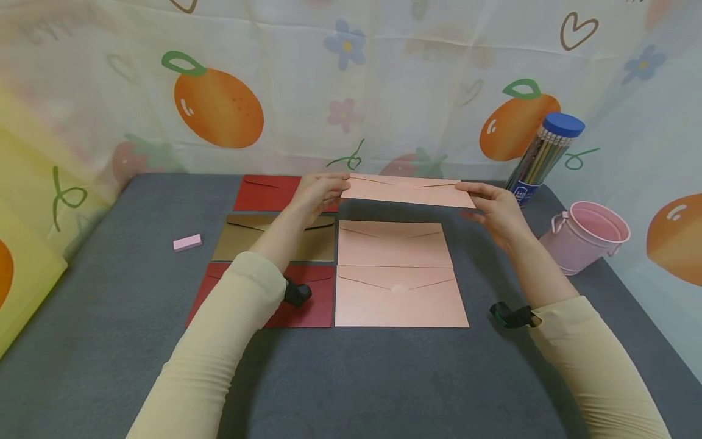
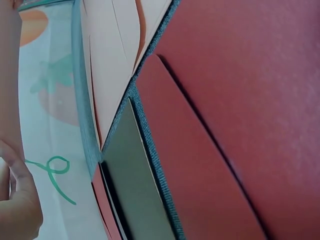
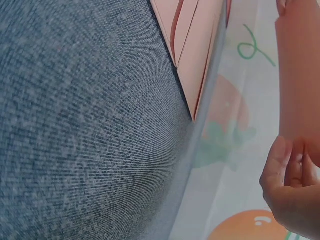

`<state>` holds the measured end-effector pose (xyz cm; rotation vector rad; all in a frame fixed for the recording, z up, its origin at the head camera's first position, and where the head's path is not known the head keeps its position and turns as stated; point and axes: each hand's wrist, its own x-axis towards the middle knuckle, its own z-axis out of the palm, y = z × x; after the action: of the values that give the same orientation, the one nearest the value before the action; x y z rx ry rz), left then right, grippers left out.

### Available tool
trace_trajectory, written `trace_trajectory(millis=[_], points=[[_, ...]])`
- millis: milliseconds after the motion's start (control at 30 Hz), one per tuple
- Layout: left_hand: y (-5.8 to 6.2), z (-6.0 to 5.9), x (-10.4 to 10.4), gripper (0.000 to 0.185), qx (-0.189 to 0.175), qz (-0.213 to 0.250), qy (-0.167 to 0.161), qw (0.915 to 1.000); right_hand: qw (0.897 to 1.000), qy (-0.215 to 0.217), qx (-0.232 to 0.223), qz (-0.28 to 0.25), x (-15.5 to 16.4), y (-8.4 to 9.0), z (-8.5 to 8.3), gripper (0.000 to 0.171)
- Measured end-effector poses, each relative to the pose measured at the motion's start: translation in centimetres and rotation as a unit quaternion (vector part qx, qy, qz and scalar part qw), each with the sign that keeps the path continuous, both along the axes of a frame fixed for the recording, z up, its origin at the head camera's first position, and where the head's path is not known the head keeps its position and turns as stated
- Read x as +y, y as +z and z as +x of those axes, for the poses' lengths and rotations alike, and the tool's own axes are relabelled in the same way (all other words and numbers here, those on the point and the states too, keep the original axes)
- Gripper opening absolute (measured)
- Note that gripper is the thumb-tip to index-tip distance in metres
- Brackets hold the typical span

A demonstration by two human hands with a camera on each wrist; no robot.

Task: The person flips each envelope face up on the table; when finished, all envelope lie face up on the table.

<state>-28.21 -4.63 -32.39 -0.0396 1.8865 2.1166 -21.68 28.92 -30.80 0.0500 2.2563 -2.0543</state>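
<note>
The left hand [image 1: 315, 194] pinches the left end of a pink envelope [image 1: 408, 190], and the right hand [image 1: 493, 210] pinches its right end, fingers curled round the edges. The envelope is held level above the grey table [image 1: 109, 317], flap side up, over the far end of the pink column of envelopes.

Just below it on the table lies a second pink envelope [image 1: 392, 242], and nearer the person a third pink envelope [image 1: 400, 296], edge to edge. Left of these lie a brown envelope [image 1: 241, 241], a dark red envelope [image 1: 307, 308] near the person and another red envelope [image 1: 260, 194] at the far side; the left forearm hides part of all three. Well left of the brown envelope sits a small pink eraser [image 1: 187, 242].

Right of the held envelope stands a clear tube of pencils [image 1: 543, 155] with a blue cap; its blue label carries white letters too small to read. Beside it, nearer the person, is a pink bucket [image 1: 587, 235]. No other writing shows.

The left wrist view shows only a thumb at the edge and the red and brown envelopes up close; the right wrist view shows curled fingers [image 3: 280, 170] against the pink paper, its top cut off.
</note>
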Motion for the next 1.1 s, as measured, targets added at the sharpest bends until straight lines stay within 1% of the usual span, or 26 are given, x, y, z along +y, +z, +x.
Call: trace_trajectory(millis=[100,233,400,567,700,800,867,967,1033,1100], points=[[0.1,0.1,-0.1,0.046,0.003,-0.002,-0.015,0.9999,1.0,0.0,-0.01,-0.003,0.0,-0.1,-0.2,0.039],[0.1,0.2,-0.2,0.052,0.008,0.008,-0.03,0.9995,1.0,-0.006,-0.03,0.003,-0.1,-0.1,-0.3,0.042],[0.0,0.1,-0.2,0.062,0.023,0.015,-0.055,0.9981,0.999,-0.008,-0.044,-0.015,-0.3,-0.1,-0.4,0.043],[-0.2,0.0,-0.3,0.068,0.028,0.012,-0.079,0.9964,0.999,-0.012,-0.05,-0.018,-0.4,0.0,-0.4,0.052],[-0.3,0.0,-0.3,0.068,0.034,-0.004,-0.088,0.9955,0.999,-0.014,-0.043,-0.027,-0.5,0.1,-0.5,0.057],[-0.4,-0.1,-0.2,0.065,0.038,-0.02,-0.077,0.9961,0.998,-0.016,-0.035,-0.043,-0.5,0.0,-0.5,0.06],[-0.5,0.0,-0.2,0.06,0.04,-0.027,-0.062,0.9969,0.998,-0.017,-0.032,-0.055,-0.4,0.0,-0.6,0.065],[-0.5,0.1,0.0,0.051,0.047,-0.037,-0.038,0.9975,0.997,-0.026,-0.033,-0.059,-0.3,0.0,-0.9,0.069],[-0.5,0.2,0.1,0.046,0.051,-0.04,-0.027,0.9975,0.997,-0.033,-0.033,-0.06,-0.2,-0.1,-1.1,0.069],[-0.5,0.2,0.3,0.043,0.053,-0.043,-0.017,0.9975,0.997,-0.043,-0.035,-0.06,-0.2,-0.1,-1.3,0.065]])
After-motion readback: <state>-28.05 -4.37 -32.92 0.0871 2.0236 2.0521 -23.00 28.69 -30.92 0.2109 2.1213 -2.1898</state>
